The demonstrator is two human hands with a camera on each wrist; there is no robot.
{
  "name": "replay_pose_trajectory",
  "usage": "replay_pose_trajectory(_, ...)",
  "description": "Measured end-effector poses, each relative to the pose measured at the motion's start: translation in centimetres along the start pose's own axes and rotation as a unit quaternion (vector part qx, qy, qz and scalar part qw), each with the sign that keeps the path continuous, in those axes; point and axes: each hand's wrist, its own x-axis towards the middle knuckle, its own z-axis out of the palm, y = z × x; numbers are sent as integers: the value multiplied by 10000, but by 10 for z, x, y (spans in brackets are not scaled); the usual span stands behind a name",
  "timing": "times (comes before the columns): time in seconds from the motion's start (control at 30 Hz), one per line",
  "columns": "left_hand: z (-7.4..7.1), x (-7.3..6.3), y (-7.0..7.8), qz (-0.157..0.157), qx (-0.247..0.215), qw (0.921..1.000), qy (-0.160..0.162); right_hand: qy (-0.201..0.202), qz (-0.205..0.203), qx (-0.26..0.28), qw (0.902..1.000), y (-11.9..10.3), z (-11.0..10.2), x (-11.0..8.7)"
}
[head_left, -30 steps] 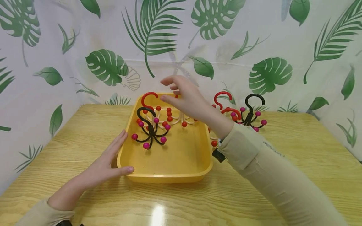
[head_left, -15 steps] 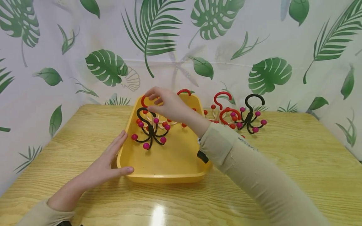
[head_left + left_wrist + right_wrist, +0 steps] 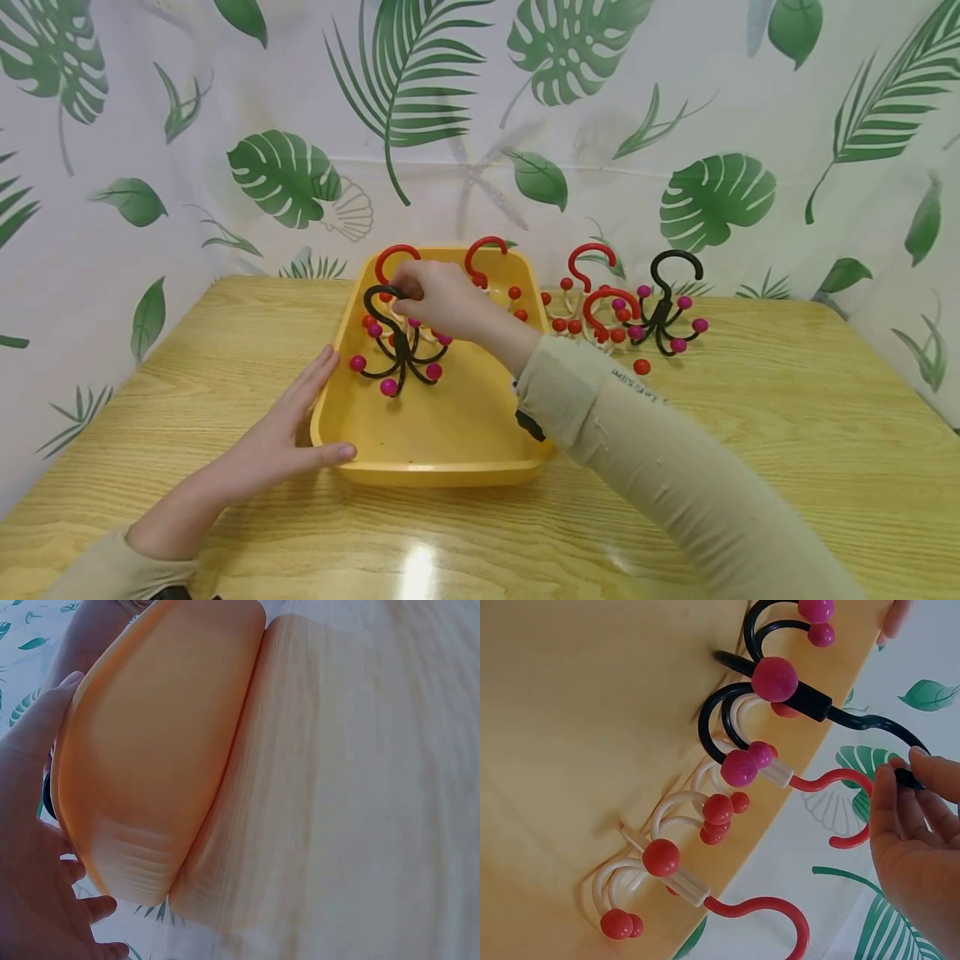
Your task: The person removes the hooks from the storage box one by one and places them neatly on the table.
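In the head view, my right hand (image 3: 444,298) pinches the tip of the hook of a black multi-armed hook hanger (image 3: 401,348) with magenta balls. The right wrist view shows thumb and fingers at the end of that black hook (image 3: 877,724). Its arms stand inside a yellow plastic tray (image 3: 442,473). Behind it in the tray are two hangers with red hooks, pale arms and red balls; one hook (image 3: 487,243) rises at the back right. My left hand (image 3: 281,437) rests against the tray's left side, fingers extended and thumb on the front corner.
Right of the tray stand more hangers on the wooden table (image 3: 750,433): two with red hooks (image 3: 592,248) and a black one (image 3: 660,315) with magenta balls. A leaf-patterned cloth (image 3: 600,125) hangs behind the table.
My right hand has come down and left over the tray and now grips the black hanger's hook. The left hand and the tray have stayed in place.
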Motion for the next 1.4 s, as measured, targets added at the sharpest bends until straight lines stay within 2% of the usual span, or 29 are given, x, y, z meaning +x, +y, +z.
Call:
replay_pose_trajectory(0.27, 1, 0, 1, 51, -31, 10000, 30, 176, -182, 111, 9996, -1, -1, -7)
replay_pose_trajectory(0.5, 1, 0, 1, -65, 11, 10000, 28, 605, -537, 338, 9961, -13, -18, -24)
replay_pose_trajectory(0.67, 0, 0, 0, -168, -1, 9999, 1, 781, -627, 695, 9925, -20, -35, -42)
replay_pose_trajectory(0.9, 0, 0, -1, -54, -36, 10000, 5, 957, -708, 1053, 9873, -20, -53, -70)
replay_pose_trajectory(1.13, 0, 0, -1, 21, -47, 10000, 2, 1168, -575, 1293, 9830, -15, -74, -101)
replay_pose_trajectory(1.3, 0, 1, -1, 108, -42, 9999, 14, 1377, -535, 1323, 9801, -9, -86, -123)
replay_pose_trajectory(1.4, 1, 1, -2, 107, -52, 9999, 8, 1679, -551, 1215, 9767, -3, -94, -138)
